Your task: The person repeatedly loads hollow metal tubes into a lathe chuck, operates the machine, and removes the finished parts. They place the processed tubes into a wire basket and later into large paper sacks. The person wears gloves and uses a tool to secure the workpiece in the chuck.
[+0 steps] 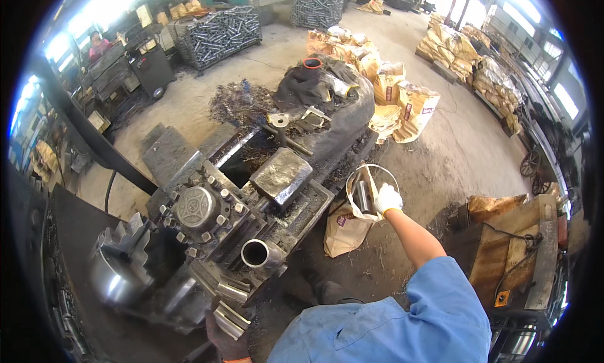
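Observation:
My right hand [388,200], in a white glove, is at the rim of an open paper bag [347,232] with a white liner. Its fingers are bent, and what they grip is hidden. Beside them, a dark metal cylinder [363,197] stands in the bag. Low in the picture, my left hand [228,341], in a dark glove, is closed on a shiny curved metal piece [231,320]. A similar bright piece [233,291] lies just above it on the machine. Close by, a hollow metal tube [263,254] stands upright on the machine's edge.
The bolted tool post [196,207] and a blurred chuck [119,275] fill the left. A metal block [282,176] sits on the carriage. Filled paper bags [415,111] stand beyond, near a crate of metal parts [220,37]. At right is a wooden box [503,256].

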Tool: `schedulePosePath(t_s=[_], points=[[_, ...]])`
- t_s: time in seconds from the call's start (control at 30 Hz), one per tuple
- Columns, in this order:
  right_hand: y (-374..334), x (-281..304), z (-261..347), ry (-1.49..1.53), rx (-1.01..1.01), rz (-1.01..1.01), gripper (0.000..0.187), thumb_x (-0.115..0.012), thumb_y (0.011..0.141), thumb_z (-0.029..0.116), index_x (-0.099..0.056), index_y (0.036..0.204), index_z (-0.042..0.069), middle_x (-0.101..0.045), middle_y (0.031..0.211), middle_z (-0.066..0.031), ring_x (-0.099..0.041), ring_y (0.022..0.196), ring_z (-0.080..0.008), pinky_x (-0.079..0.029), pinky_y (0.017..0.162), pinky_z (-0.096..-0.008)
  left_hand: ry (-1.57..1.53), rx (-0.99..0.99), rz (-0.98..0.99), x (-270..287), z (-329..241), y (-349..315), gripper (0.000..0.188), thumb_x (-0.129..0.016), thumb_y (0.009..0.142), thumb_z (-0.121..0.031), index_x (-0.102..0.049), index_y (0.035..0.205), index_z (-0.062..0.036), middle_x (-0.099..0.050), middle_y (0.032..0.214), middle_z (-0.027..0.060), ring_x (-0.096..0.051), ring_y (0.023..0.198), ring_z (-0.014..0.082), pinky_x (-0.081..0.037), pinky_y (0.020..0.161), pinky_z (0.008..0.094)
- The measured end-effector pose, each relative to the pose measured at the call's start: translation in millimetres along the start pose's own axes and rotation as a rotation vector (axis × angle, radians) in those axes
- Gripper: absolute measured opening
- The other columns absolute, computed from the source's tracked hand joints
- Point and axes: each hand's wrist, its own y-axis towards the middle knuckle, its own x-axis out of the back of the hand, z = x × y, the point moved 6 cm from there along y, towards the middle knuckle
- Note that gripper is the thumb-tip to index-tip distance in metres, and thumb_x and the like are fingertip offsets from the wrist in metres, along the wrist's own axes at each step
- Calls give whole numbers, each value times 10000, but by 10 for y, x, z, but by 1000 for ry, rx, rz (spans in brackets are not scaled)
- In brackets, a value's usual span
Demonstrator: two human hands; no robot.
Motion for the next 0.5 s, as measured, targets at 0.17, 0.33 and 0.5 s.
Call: schedulePosePath(t_s=[0.17, 0.33, 0.5], points=[[-1455, 976, 1747, 412, 869, 339, 625, -698, 869, 344, -639, 1397, 16, -690, 1329, -259, -675, 1235, -396, -535, 1058, -435, 10, 27, 37, 40, 35, -93, 555, -506, 1099, -451, -573, 1446, -23, -700, 1234, 153, -710, 1068, 320, -629, 859, 493], [-2546, 1128, 2700, 452, 1050, 605, 681, -863, 732, 394, -646, 1300, 87, -697, 1264, -225, -698, 1116, -415, -574, 930, -483, 110, 176, 77, -140, 100, -189, 540, -626, 1051, -452, -593, 1431, -69, -682, 1285, 119, -682, 1161, 305, -583, 991, 486], [-3406, 1059, 2858, 415, 1702, 474, 402, -705, 890, 246, -705, 1266, 102, -676, 1294, -192, -698, 1114, -407, -599, 897, -479, 199, 272, 3, -238, 102, -238, 665, -593, 1062, -555, -510, 1507, -69, -644, 1343, 133, -668, 1184, 289, -585, 990, 431]])
